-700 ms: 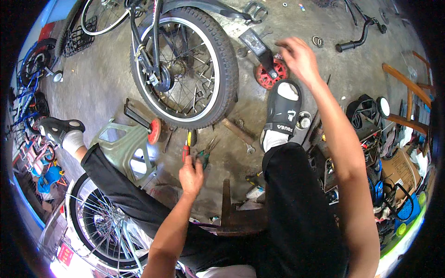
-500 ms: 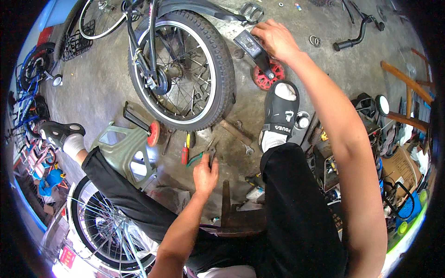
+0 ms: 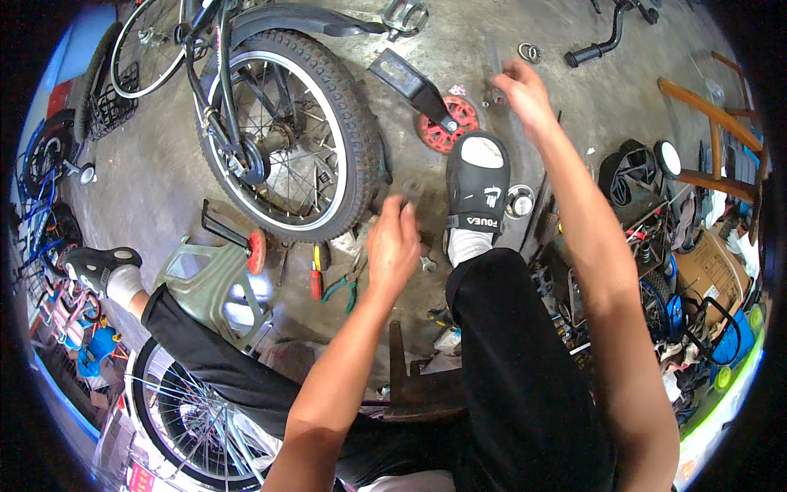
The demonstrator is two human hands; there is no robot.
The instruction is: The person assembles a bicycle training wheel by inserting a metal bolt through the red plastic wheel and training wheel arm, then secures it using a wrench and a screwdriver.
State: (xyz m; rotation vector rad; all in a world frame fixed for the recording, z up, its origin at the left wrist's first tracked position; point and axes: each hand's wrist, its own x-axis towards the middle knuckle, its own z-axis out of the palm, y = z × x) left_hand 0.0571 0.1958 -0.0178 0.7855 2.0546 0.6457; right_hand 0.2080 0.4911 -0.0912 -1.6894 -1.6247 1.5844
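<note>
My right hand (image 3: 525, 100) is off the floor to the right of the red training wheel (image 3: 448, 125). Its thumb and fingers pinch a thin greyish piece, too blurred to name. The training wheel's black bracket (image 3: 408, 84) lies free of both hands. Nearer to me, my left hand (image 3: 395, 250) hangs low beside the tyre, fingers drawn together at a blurred dark metal end (image 3: 412, 192) that I cannot make out. A wrench end (image 3: 428, 264) shows on the floor beside that hand. The bicycle wheel (image 3: 348, 176) stands upright to the left.
Green-handled pliers (image 3: 340, 293) and a red screwdriver (image 3: 316, 283) lie below the tyre. A green plastic stool (image 3: 201, 283) with another training wheel (image 3: 257, 252) is at left. My sandalled foot (image 3: 478, 184) stands between my hands. Parts and a cardboard box (image 3: 711, 275) crowd the right.
My right hand has left the training wheel's bracket and moved right. My left hand has let go of the pliers and reached forward. The view has shifted slightly.
</note>
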